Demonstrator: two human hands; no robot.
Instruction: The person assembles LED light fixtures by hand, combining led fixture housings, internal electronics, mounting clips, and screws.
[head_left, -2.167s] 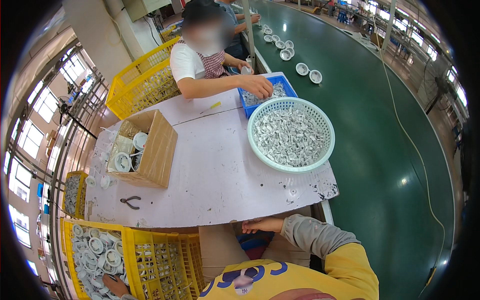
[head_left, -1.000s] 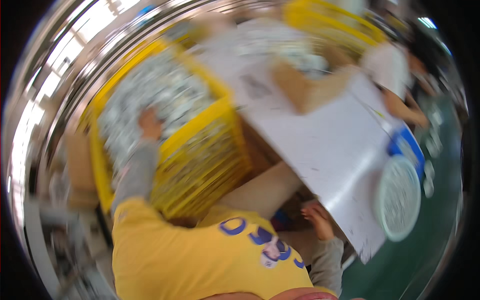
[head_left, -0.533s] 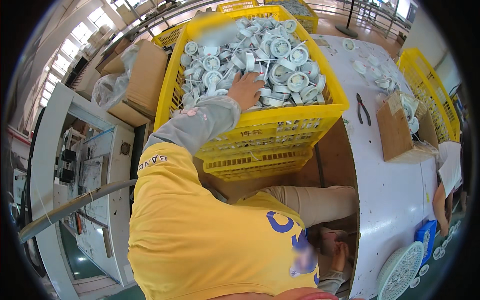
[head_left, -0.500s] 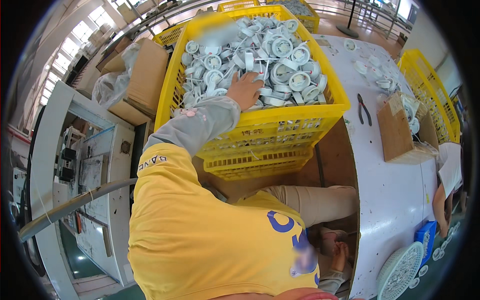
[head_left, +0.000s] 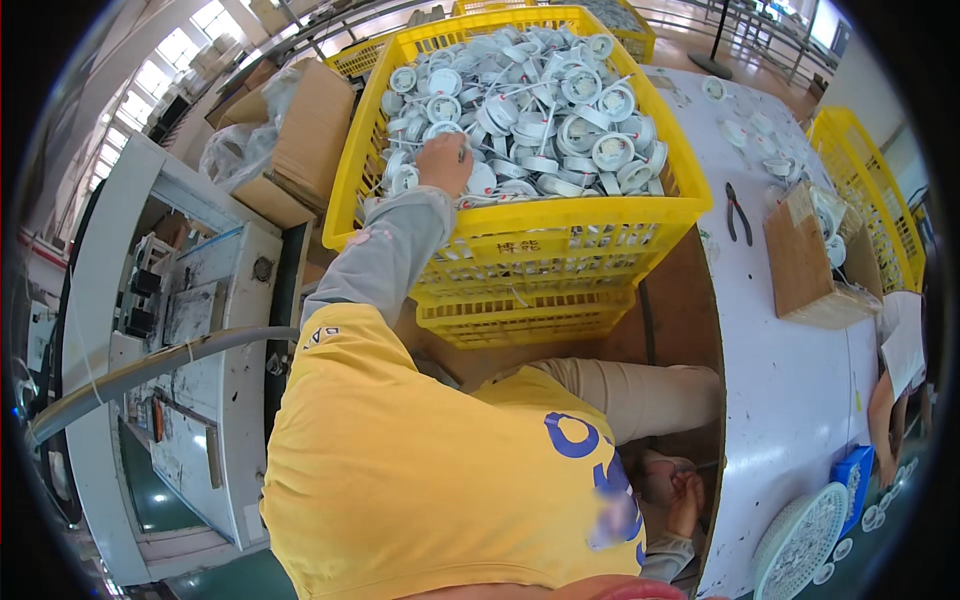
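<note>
A yellow plastic crate (head_left: 520, 222) is heaped with white round plastic housings (head_left: 585, 85), several with thin wires. Inside its near left part, my left hand (head_left: 445, 163) is closed with the fingers curled down among the housings. One white round housing (head_left: 443, 130) lies right at its fingertips; whether the fingers grip it is hidden. Low beside my lap, next to the table's edge, my right hand (head_left: 685, 503) has its fingers curled in. What it holds, if anything, cannot be made out.
Another yellow crate (head_left: 525, 318) stands beneath the full one. On the white table (head_left: 770, 400) to the right lie pliers (head_left: 738, 213), a cardboard box (head_left: 805, 260) and a round basket (head_left: 800, 540) of small parts. A co-worker's arm (head_left: 882, 425) shows at far right.
My left hand has moved left across the heap, and its spread fingers have curled closed. The view has shifted slightly. My right hand stays low by my lap.
</note>
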